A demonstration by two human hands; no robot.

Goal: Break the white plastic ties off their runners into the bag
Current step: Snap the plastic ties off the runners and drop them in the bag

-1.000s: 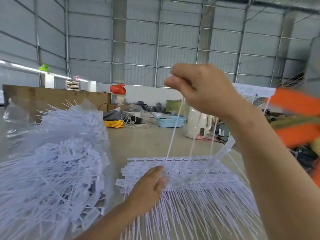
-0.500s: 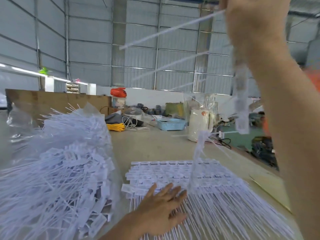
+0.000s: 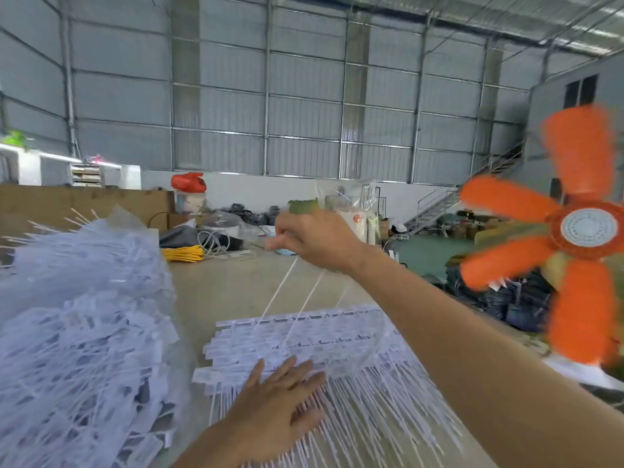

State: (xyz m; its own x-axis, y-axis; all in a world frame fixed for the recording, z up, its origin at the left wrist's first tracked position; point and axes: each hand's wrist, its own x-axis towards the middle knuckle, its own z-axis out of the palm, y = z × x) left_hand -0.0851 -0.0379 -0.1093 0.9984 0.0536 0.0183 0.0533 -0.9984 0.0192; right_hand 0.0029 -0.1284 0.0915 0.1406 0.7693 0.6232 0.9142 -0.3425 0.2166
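Observation:
A stack of white plastic ties on their runners point(image 3: 304, 336) lies flat on the table in front of me. My left hand point(image 3: 280, 410) presses down on the stack with straight, spread fingers. My right hand point(image 3: 314, 241) is raised above the far end of the stack and pinches the tips of a few tie strands point(image 3: 287, 295), which run taut down to the top runner. A clear plastic bag point(image 3: 84, 332) full of loose white ties stands to the left of the stack.
A spinning orange fan point(image 3: 574, 231) sits close at the right, beside my right forearm. At the far end of the beige table point(image 3: 229, 288) lie a yellow cord point(image 3: 184, 255), cables, a clear dome and a white jar. Warehouse floor clutter lies beyond.
My right hand swung high above my head with strands half a second ago and has come back down to grip strand tips over the stack. My left hand stays pressed on the stack.

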